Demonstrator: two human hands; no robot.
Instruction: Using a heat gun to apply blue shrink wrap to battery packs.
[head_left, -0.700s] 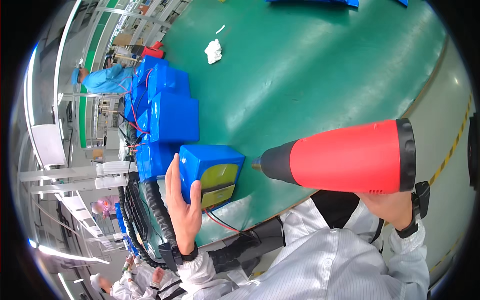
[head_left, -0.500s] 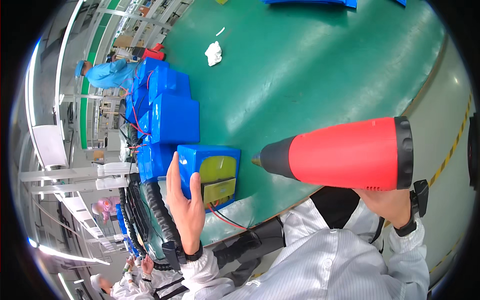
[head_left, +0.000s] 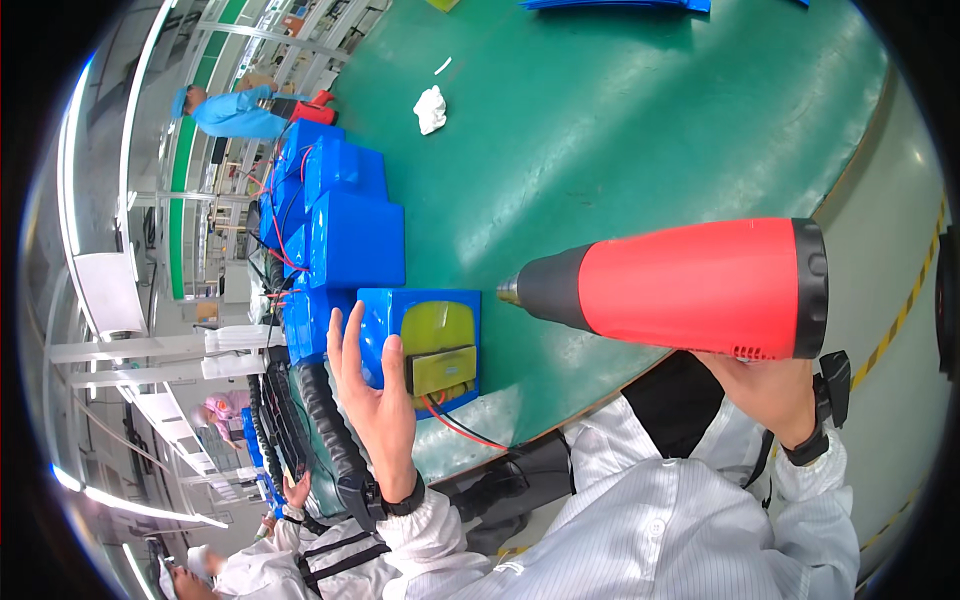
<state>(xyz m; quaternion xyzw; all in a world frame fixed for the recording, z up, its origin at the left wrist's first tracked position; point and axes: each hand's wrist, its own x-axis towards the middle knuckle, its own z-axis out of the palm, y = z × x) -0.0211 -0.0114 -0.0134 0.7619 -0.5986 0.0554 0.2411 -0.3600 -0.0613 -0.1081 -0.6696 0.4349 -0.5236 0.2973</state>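
Note:
My right hand (head_left: 765, 392) is wrapped round the handle of a red and black heat gun (head_left: 690, 288). Its metal nozzle points left, a little short of a blue-wrapped battery pack (head_left: 458, 300) on the green table. The pack's near face shows a yellow-green panel with a smaller plate on it, and red and black wires come out at its lower edge. At the pack's left side is my left hand (head_left: 378, 400), fingers spread; whether its fingertips touch the wrap I cannot tell.
Several more blue packs (head_left: 357, 240) with wires stand in a row along the left. A crumpled white scrap (head_left: 430, 110) lies farther back on the green table (head_left: 600, 150). A black corrugated hose (head_left: 335, 425) runs beside my left arm. People (head_left: 235, 112) work at the left.
The heat gun's nozzle has moved slightly left and up, closer to the pack. My left hand's fingers have spread more. At the left, the co-workers have shifted.

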